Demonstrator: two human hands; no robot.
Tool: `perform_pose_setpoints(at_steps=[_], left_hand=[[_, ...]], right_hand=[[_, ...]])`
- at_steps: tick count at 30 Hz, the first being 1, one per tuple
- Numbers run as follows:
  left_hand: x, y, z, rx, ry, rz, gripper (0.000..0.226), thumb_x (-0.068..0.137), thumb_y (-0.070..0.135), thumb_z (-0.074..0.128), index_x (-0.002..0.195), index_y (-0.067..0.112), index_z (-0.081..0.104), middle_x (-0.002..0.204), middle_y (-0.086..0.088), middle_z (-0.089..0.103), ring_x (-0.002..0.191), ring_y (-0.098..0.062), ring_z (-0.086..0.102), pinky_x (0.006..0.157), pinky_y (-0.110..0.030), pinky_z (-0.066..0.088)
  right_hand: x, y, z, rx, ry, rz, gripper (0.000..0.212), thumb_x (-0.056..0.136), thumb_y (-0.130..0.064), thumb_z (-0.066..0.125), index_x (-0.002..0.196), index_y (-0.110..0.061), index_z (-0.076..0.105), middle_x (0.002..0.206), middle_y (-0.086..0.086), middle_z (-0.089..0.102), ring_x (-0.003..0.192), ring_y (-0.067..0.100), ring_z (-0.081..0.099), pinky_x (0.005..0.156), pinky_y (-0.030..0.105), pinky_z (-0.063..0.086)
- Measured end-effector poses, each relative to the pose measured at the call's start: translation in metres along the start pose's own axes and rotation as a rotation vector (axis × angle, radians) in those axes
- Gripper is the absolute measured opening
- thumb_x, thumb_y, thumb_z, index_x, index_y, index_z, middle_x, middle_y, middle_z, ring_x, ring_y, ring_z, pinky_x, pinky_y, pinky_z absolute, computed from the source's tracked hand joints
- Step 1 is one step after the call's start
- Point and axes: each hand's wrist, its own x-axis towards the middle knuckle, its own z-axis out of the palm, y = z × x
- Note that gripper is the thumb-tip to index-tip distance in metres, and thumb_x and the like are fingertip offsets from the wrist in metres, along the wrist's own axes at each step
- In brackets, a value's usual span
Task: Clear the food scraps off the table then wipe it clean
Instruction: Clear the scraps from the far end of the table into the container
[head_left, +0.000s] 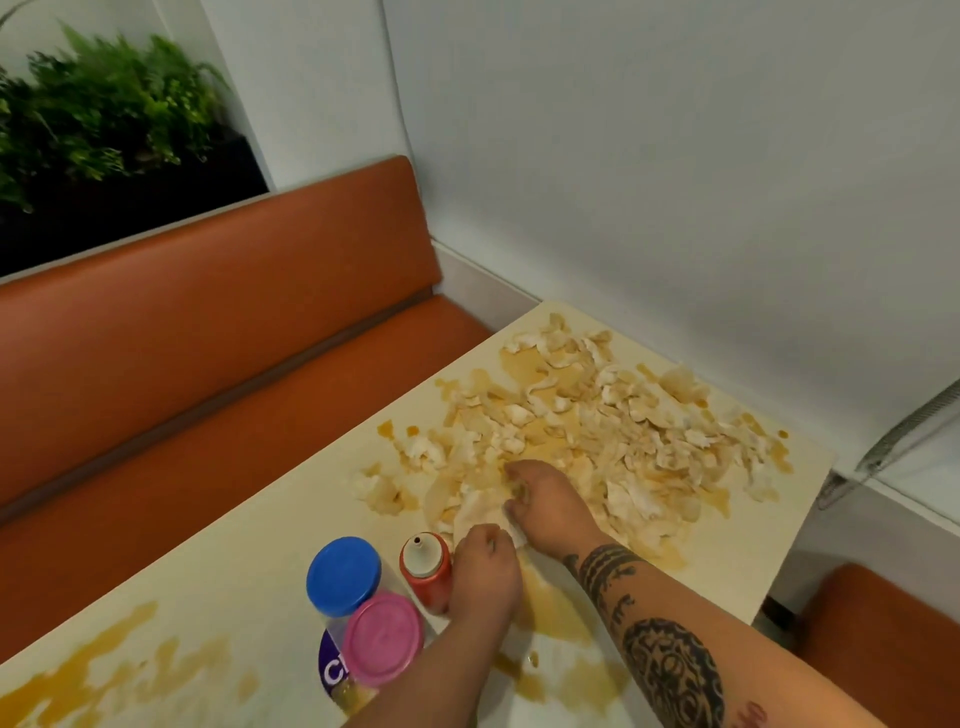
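White wall (675, 156) and an orange bench (208, 332) box in this booth corner, with a green plant (104, 114) up behind the seat back. Against the wall stands the cream counter (249, 540), and its far half is buried under food scraps (623, 426): a broad, loose heap of torn pale pieces, like flatbread or crisps. They lie in pools of brownish-yellow sauce (524, 364), and more of it is smeared on the counter's near left corner.

I'd judge the pieces light, limp where soaked, slippery and quick to tear. They look better raked together and scooped from underneath at the heap's edges than pinched one at a time.

Near the heap's front edge stand a blue-lidded jar (343, 574), a pink-lidded jar (382, 639) and a small red bottle (426, 569), close enough to catch a sweeping arm.

The right hand (545, 499), on a tattooed forearm, has its fingers curled down into the scraps, clutching some. The left hand (485, 569) sits just beside the bottle with its fingers curled under against a pale flap. Whether they actually grip it I cannot tell.
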Motion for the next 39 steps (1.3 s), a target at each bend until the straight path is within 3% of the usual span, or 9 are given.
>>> perform_pose_setpoints(at_steps=[5,9,14,18,24,29,32,35,39], left_hand=[[0.001,-0.012,0.000,0.174,-0.060,-0.048,0.034,0.106,0.016,0.039,0.136,0.014,0.055,0.133,-0.008,0.061,0.122,-0.024,0.057,0.094,-0.030,0.044],[-0.006,-0.020,-0.006,0.159,-0.114,-0.096,0.034,0.104,0.019,0.041,0.135,0.019,0.056,0.128,-0.006,0.063,0.116,-0.024,0.059,0.095,-0.031,0.047],[-0.013,-0.016,-0.011,0.118,-0.113,-0.094,0.031,0.104,0.020,0.041,0.129,0.019,0.060,0.126,-0.007,0.064,0.113,-0.025,0.059,0.092,-0.031,0.046],[-0.029,0.003,-0.010,-0.036,-0.106,-0.108,0.016,0.105,0.024,0.040,0.104,0.026,0.056,0.111,-0.008,0.066,0.098,-0.025,0.061,0.086,-0.035,0.047],[-0.034,0.047,-0.008,-0.418,-0.057,-0.106,0.062,0.101,0.049,0.052,0.152,0.021,0.034,0.140,-0.002,0.054,0.118,-0.021,0.054,0.092,-0.035,0.044],[-0.021,0.071,-0.006,-0.671,-0.105,-0.089,0.015,0.102,0.034,0.060,0.116,0.036,0.062,0.112,0.000,0.073,0.099,-0.024,0.072,0.069,-0.039,0.061],[-0.011,0.066,-0.004,-0.652,-0.088,-0.065,0.008,0.103,0.031,0.058,0.105,0.037,0.063,0.115,-0.001,0.072,0.100,-0.028,0.071,0.080,-0.051,0.063],[-0.012,0.055,-0.003,-0.638,-0.065,-0.087,0.013,0.105,0.028,0.054,0.112,0.037,0.060,0.119,0.000,0.069,0.103,-0.028,0.070,0.075,-0.042,0.062],[-0.017,0.040,0.001,-0.618,-0.055,-0.167,0.026,0.105,0.028,0.050,0.130,0.031,0.055,0.124,0.000,0.062,0.108,-0.027,0.064,0.078,-0.040,0.057]], right_hand=[[0.022,-0.011,0.021,-0.332,-0.239,-0.111,0.067,0.090,-0.034,0.069,0.151,-0.027,0.042,0.152,0.005,0.044,0.140,0.031,0.035,0.111,0.046,0.040],[0.017,-0.008,0.033,-0.390,-0.151,-0.094,0.054,0.089,-0.041,0.069,0.138,-0.025,0.054,0.129,0.006,0.055,0.124,0.030,0.047,0.097,0.043,0.046],[0.004,-0.008,0.013,-0.112,-0.034,-0.052,0.030,0.092,-0.032,0.070,0.118,-0.020,0.062,0.116,-0.002,0.050,0.110,0.025,0.057,0.085,0.029,0.042],[-0.009,-0.006,-0.023,0.120,0.107,-0.017,0.017,0.090,-0.025,0.075,0.100,-0.024,0.061,0.144,0.003,0.044,0.133,0.022,0.045,0.099,0.022,0.033],[-0.029,-0.011,-0.060,0.454,0.233,0.108,0.020,0.089,-0.030,0.076,0.101,-0.018,0.066,0.145,-0.008,0.048,0.132,0.015,0.046,0.112,0.036,0.038],[-0.047,-0.012,-0.077,0.775,0.176,0.135,0.016,0.093,-0.029,0.072,0.107,-0.022,0.072,0.117,0.000,0.072,0.103,0.019,0.065,0.079,0.032,0.052],[-0.062,0.007,-0.089,0.697,0.300,0.207,0.018,0.100,-0.036,0.059,0.103,-0.027,0.074,0.114,-0.012,0.072,0.102,0.007,0.064,0.086,0.033,0.052],[-0.080,0.043,-0.083,0.447,0.448,0.350,0.018,0.101,-0.032,0.057,0.088,-0.024,0.067,0.101,0.002,0.070,0.088,0.020,0.063,0.078,0.037,0.050],[-0.106,0.087,-0.039,0.066,0.153,0.470,0.019,0.097,-0.035,0.060,0.110,-0.022,0.066,0.113,0.004,0.066,0.099,0.023,0.063,0.086,0.036,0.051]])
